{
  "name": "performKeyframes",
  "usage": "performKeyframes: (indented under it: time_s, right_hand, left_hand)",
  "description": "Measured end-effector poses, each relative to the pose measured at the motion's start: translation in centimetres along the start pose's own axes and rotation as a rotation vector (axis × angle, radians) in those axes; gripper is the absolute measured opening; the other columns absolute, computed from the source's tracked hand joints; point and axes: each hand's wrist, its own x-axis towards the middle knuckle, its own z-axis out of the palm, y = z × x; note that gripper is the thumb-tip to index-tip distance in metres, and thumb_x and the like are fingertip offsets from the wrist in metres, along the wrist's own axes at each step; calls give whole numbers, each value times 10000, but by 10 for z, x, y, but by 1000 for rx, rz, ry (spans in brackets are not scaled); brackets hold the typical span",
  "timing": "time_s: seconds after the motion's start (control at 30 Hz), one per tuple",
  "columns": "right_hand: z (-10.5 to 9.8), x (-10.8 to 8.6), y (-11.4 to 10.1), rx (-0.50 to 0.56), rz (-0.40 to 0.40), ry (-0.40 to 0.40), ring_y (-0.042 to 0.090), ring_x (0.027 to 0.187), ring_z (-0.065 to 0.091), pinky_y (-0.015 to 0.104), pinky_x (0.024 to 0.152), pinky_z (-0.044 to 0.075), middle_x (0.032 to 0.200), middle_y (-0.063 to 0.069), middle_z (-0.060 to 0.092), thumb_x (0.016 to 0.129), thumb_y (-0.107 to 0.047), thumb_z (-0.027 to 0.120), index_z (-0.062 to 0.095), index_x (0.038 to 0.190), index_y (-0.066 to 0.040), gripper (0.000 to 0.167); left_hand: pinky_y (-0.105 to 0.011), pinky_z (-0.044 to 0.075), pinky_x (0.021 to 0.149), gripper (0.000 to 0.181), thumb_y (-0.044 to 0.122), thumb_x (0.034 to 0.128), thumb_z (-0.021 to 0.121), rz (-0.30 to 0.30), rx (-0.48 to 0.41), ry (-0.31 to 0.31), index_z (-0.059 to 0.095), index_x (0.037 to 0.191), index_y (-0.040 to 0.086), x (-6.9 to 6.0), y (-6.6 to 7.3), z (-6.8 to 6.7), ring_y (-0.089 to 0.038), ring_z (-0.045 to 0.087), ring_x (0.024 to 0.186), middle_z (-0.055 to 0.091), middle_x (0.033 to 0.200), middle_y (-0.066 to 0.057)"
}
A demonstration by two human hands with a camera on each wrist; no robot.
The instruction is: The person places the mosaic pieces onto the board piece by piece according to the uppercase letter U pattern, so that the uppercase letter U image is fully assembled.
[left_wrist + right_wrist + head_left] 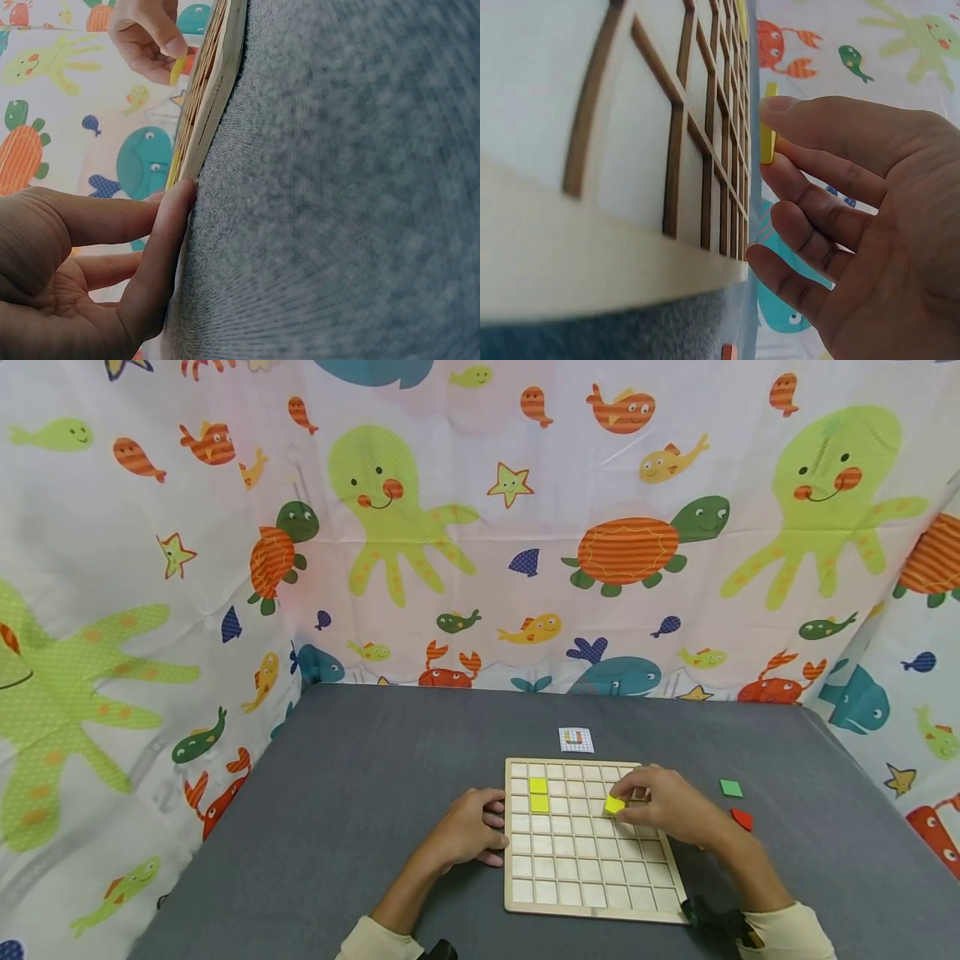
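A wooden grid board (596, 912) lies on the grey table. Two yellow tiles (539, 802) sit one above the other in its second column from the left. Thumb and fingers of my right hand (667, 803) pinch another yellow tile (614, 805) above the board's upper right part; in the right wrist view this tile (769, 127) is tilted on edge, off the grid. At the board's left edge, my left hand (467, 831) rests with its fingertips against the frame, as the left wrist view also shows for the hand (97, 262).
A small printed card (576, 740) lies just beyond the board's far edge. To the right of the board are a green tile (731, 788) and a red piece (742, 819); an orange piece is partly hidden under my right wrist. A patterned curtain (480, 527) hangs behind the table.
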Motion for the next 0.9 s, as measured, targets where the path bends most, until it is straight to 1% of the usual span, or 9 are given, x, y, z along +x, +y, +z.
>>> performKeyframes:
  time_s: [0.17,0.33,0.43,0.57,0.9]
  right_hand:
    - [5,3,-7,15,2,-12,177,911,597,273,713,540,991,-61,678,870,-223,871,788,1089,-145,247]
    - [8,7,-12,27,-16,-19,150,905,599,271,733,551,998,-69,685,873,-210,864,786,1084,-152,233]
    - [10,8,-13,34,-32,-28,139,885,606,261,720,552,983,-77,687,870,-203,867,789,1075,-157,224]
    - [13,11,-15,37,-45,-38,147,881,612,258,714,557,990,-72,694,871,-202,866,789,1077,-154,225]
    - [23,25,-28,48,-74,-76,180,920,615,288,763,568,1012,-49,696,899,-157,825,786,1091,-129,198]
  left_hand:
    - [-379,687,615,691,-151,856,750,1,7,-5,512,1499,-66,-1,-1,-1,-275,619,1082,558,1258,-172]
    - [-379,688,619,691,-147,854,756,-1,5,-1,519,1496,-57,-1,0,-1,-274,626,1087,563,1263,-171]
    - [-379,688,621,690,-141,855,761,-7,6,2,526,1496,-45,-1,0,-1,-272,626,1085,565,1261,-164]
    - [-379,688,620,687,-138,856,763,-9,9,3,527,1494,-44,-1,0,0,-274,623,1084,564,1256,-161]
    - [-378,688,622,687,-134,857,759,-8,2,1,525,1496,-45,-1,0,-1,-277,622,1095,560,1267,-167]
